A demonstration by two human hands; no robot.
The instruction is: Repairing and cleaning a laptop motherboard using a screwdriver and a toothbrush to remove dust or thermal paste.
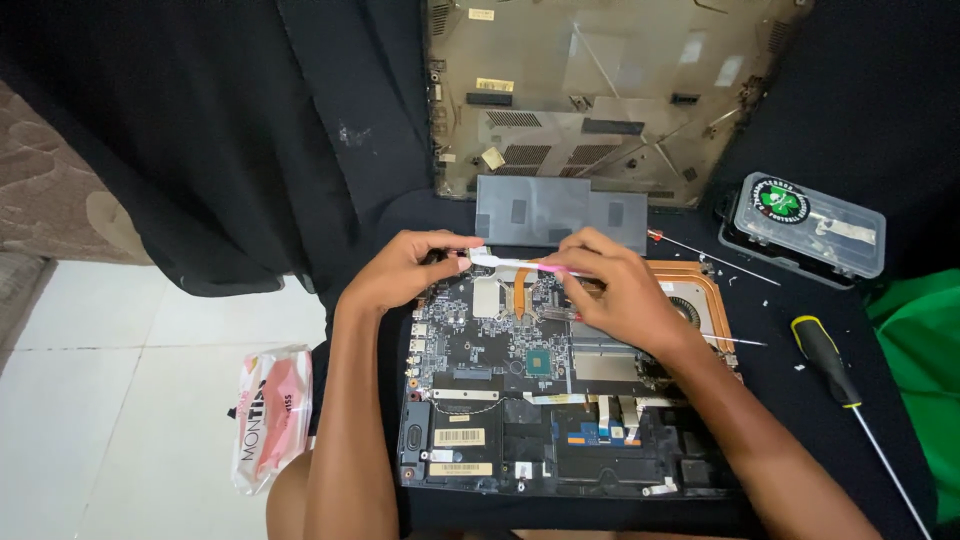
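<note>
An opened laptop base with its dark circuit board [500, 360] lies on a black cloth in front of me. A copper heat pipe and fan [700, 295] run along its upper right. My left hand [405, 270] pinches the white end of a thin pink-and-white stick [515, 264]. My right hand [620, 290] grips the same stick's other end. Both hands hold it level just above the board's top edge.
The laptop's removed bottom cover [600, 90] leans at the back, with a grey flat battery [560, 212] before it. A clear plastic parts box [810, 225] sits at right. A yellow-and-black screwdriver [835, 365] lies nearby. On the tiled floor at left is a wipes packet [270, 415].
</note>
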